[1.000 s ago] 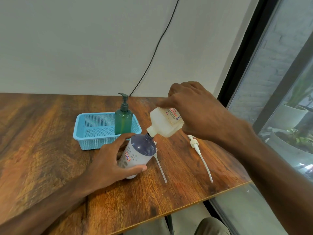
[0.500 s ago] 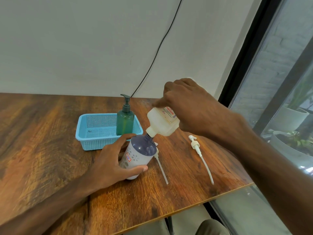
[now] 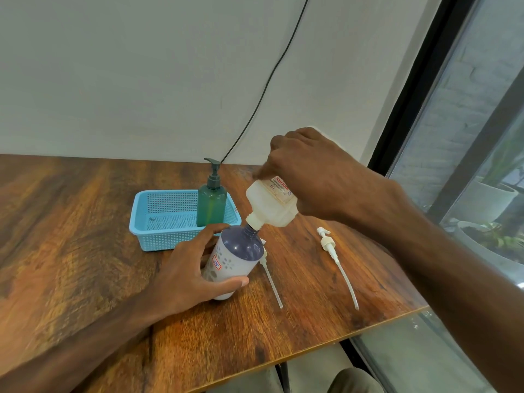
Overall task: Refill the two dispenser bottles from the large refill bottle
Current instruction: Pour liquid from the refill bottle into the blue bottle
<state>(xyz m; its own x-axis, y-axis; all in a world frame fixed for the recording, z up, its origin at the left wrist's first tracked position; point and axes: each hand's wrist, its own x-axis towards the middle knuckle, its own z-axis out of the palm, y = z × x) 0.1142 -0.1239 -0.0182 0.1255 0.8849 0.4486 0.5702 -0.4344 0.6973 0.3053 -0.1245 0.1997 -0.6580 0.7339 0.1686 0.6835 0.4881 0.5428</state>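
Holding | right hand (image 3: 314,171) clamps tilted refill bottle (image 3: 269,207) | spout meets purple dispenser (image 3: 236,258) | left hand (image 3: 184,275) grips it

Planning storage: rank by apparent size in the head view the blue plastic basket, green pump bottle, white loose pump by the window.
Largest first:
blue plastic basket
green pump bottle
white loose pump, long but thin

The left grip (image 3: 184,276) and right grip (image 3: 312,171) are bare, and so are both forearms (image 3: 93,344) as far as they are in view. At the bottom edge, a knee (image 3: 351,378) shows in olive-grey trousers (image 3: 361,385).
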